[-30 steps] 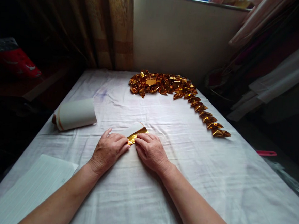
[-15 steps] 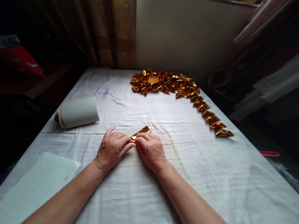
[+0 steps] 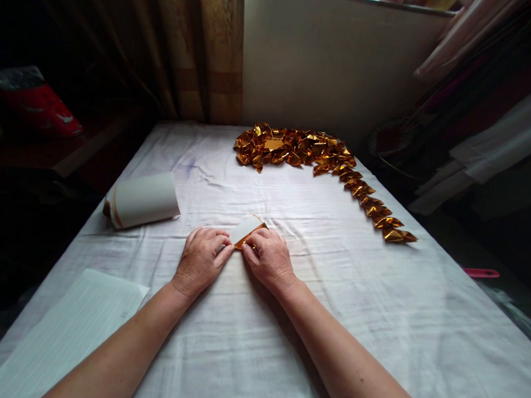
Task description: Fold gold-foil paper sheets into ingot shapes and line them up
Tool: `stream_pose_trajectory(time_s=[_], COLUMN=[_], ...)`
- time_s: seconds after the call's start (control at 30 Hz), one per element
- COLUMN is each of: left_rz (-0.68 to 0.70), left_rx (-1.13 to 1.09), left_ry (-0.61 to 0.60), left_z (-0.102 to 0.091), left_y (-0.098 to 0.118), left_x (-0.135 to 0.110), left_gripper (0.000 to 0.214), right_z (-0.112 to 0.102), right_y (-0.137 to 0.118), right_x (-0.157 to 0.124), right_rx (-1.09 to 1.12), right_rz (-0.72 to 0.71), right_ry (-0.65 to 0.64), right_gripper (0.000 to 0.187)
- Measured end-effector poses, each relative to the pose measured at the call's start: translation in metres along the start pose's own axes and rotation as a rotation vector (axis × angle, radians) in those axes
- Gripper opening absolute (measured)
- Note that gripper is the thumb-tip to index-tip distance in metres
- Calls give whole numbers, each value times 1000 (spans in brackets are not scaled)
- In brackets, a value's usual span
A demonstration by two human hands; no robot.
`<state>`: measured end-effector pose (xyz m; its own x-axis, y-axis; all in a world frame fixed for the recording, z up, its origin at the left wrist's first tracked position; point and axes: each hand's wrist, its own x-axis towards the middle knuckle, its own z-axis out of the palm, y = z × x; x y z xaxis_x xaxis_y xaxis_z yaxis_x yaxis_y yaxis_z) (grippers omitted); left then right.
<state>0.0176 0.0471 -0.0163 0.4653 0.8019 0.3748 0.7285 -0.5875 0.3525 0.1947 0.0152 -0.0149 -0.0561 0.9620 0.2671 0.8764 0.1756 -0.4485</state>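
Observation:
A small piece of gold foil paper (image 3: pixel 246 229) with a white back lies at mid-table, its near edge folded over so a strip of gold shows. My left hand (image 3: pixel 201 260) is closed, thumb and fingertips pinching at the paper's left corner. On the other side, my right hand (image 3: pixel 269 257) has its fingers closed over the folded gold edge and covers much of it. Toward the far side lies a chain of folded gold foil pieces (image 3: pixel 305 148), bunched at the back and trailing down the right.
A white roll (image 3: pixel 147 200) with a brownish end lies on its side at the left. Lined sheets of paper (image 3: pixel 72 325) rest at the near left, partly under my left forearm. A pale cloth (image 3: pixel 374 328) covers the table. A red bag (image 3: pixel 42 107) stands beyond its left edge.
My left fingers have drawn slightly back from the fold and my right hand has shifted slightly. More of the paper's white back shows, less gold. The view has moved a little.

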Motion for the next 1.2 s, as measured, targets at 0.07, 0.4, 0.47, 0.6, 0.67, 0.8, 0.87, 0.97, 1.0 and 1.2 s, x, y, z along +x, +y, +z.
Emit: stream_pose_trajectory(time_s=[0.07, 0.4, 0.47, 0.6, 0.67, 0.8, 0.87, 0.97, 1.0, 1.2], left_rz=[-11, -69, -77, -86, -96, -132, -149, -168, -172, -180], left_rx=[-6, 29, 38, 45, 43, 35, 34, 36, 36, 33], left_ry=[1, -23, -19, -15, -21, -25, -23, -28, -32, -42], left_z=[0, 3, 3, 4, 5, 7, 8, 9, 9, 10], left_y=[1, 6, 7, 7, 7, 7, 7, 8, 8, 7], left_x=[1, 2, 2, 2, 2, 2, 3, 4, 4, 4], left_gripper=[12, 10, 11, 10, 11, 10, 9, 8, 8, 7], right_z=[1, 7, 8, 9, 9, 9, 9, 7, 7, 6], right_y=[-1, -2, -1, -1, -1, 0, 0, -2, -3, -9], right_x=[2, -1, -1, -1, -1, -1, -1, 0, 0, 3], right_rx=[4, 2, 7, -7, -14, -1, 0, -13, -19, -48], right_rz=[26, 50, 43, 52, 54, 28, 27, 41, 48, 90], right_ry=[9, 53, 58, 58, 54, 54, 54, 43, 38, 36], right_gripper=[12, 10, 9, 5, 4, 7, 8, 7, 7, 16])
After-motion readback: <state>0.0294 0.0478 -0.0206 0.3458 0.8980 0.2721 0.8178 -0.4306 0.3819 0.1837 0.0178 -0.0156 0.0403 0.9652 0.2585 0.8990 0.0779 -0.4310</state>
